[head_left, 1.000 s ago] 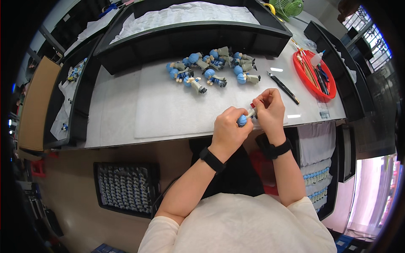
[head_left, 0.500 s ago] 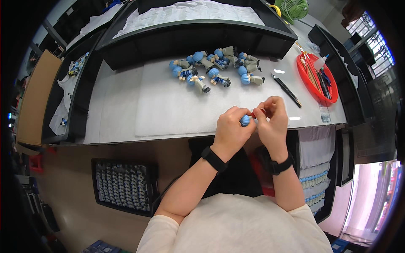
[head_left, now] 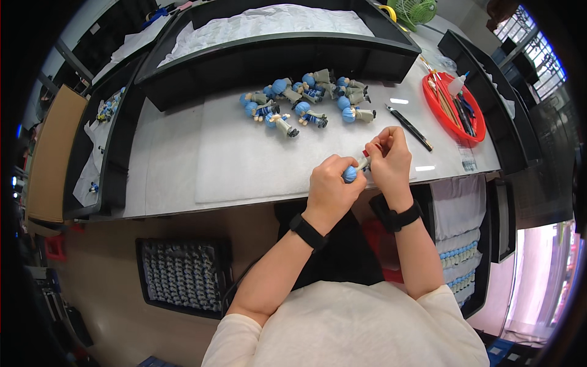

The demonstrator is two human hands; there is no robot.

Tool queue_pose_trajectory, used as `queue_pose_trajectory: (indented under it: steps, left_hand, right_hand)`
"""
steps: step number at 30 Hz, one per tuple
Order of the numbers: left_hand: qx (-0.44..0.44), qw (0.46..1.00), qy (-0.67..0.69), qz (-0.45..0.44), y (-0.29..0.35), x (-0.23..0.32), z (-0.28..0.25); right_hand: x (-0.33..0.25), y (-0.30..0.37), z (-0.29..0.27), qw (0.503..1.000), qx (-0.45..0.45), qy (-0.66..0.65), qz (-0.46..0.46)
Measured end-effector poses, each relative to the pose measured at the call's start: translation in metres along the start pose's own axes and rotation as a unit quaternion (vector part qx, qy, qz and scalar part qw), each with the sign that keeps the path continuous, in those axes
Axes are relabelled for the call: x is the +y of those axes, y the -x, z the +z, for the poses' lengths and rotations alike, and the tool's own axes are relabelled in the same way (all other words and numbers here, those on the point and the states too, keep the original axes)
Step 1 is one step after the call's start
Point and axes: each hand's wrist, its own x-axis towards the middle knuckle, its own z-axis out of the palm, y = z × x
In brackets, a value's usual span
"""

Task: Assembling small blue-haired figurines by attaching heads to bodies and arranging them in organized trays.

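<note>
My left hand [head_left: 333, 189] is closed round a small doll figurine [head_left: 350, 175] whose ribbed blue head sticks out by the thumb. The figurine's pale body shows between my hands and points to the right. Just beyond it, my right hand [head_left: 391, 160] pinches a small red piece [head_left: 367, 152], mostly hidden by the fingertips. Whether the red piece touches the figurine I cannot tell. Both hands are over the table's near edge. Further off lies a group of several similar blue-headed figurines [head_left: 280, 87] on the white mat.
A black knife-like pen tool [head_left: 409, 128] lies right of the figurines. The red basket [head_left: 426, 98] holds brushes, pens and a small bottle. Black trays [head_left: 269, 61] border the table. Below stand a crate of figurines [head_left: 183, 275] and a cloth-lined tray [head_left: 461, 208].
My right hand has drawn slightly away from my left, with the red piece. More of the figurine's pale body shows between them. The view has shifted a little.
</note>
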Motion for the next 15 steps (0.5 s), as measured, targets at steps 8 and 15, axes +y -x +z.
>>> queue_pose_trajectory:
  steps: [8,15]
  left_hand:
    - [-0.011,1.000,0.000,-0.002,0.002,0.005,0.001]
    - [-0.009,1.000,0.001,0.001,0.001,0.002,0.002]
  right_hand:
    - [0.009,0.002,-0.005,0.999,-0.007,0.045,0.024]
    - [-0.006,0.013,-0.004,0.998,-0.048,-0.034,0.008]
